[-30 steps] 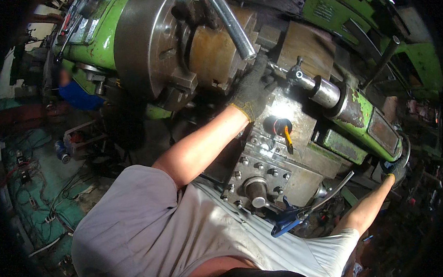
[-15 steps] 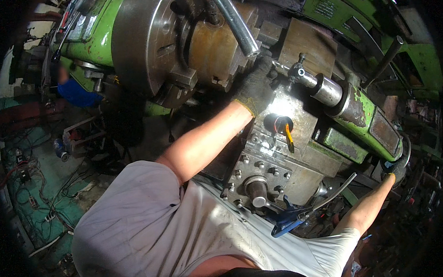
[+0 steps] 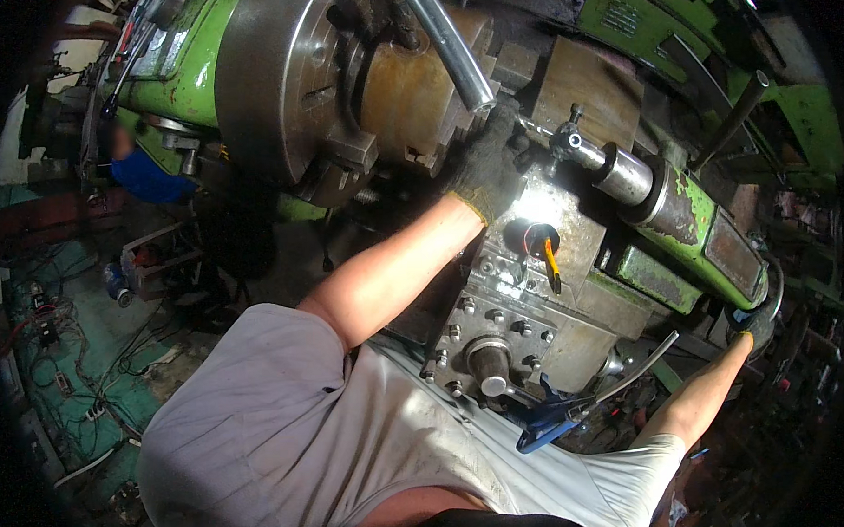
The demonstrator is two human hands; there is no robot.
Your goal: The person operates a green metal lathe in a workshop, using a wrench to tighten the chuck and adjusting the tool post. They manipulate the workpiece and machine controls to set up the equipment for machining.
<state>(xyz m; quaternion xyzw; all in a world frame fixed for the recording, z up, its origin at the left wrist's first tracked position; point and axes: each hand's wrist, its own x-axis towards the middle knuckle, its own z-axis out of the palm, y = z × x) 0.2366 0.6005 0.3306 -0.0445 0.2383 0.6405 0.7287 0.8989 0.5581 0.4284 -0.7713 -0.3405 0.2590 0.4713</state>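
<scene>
My left hand (image 3: 495,163), in a dark glove with a yellow cuff, is closed at the face of the brown cylindrical workpiece (image 3: 399,97). Its fingers are curled by the end of a thin rod; what they grip is hidden. That rod comes from a steel holder (image 3: 578,148) with a crossbar, set in the tailstock (image 3: 709,226) of a green lathe. Far right, my gloved right hand (image 3: 761,328) is closed around the rim of the tailstock handwheel (image 3: 778,284). The big chuck (image 3: 267,83) clamps the workpiece, and a long steel bar (image 3: 447,53) slants above it.
Close to my body, the tool post (image 3: 490,359) carries several bolts. A yellow-handled tool (image 3: 552,259) stands in a round dark holder on the carriage. A blue-handled tool (image 3: 548,422) lies against the near side. Cables (image 3: 68,369) litter the green floor at left.
Almost nothing differs. Both hands keep their places, and the view has shifted very slightly.
</scene>
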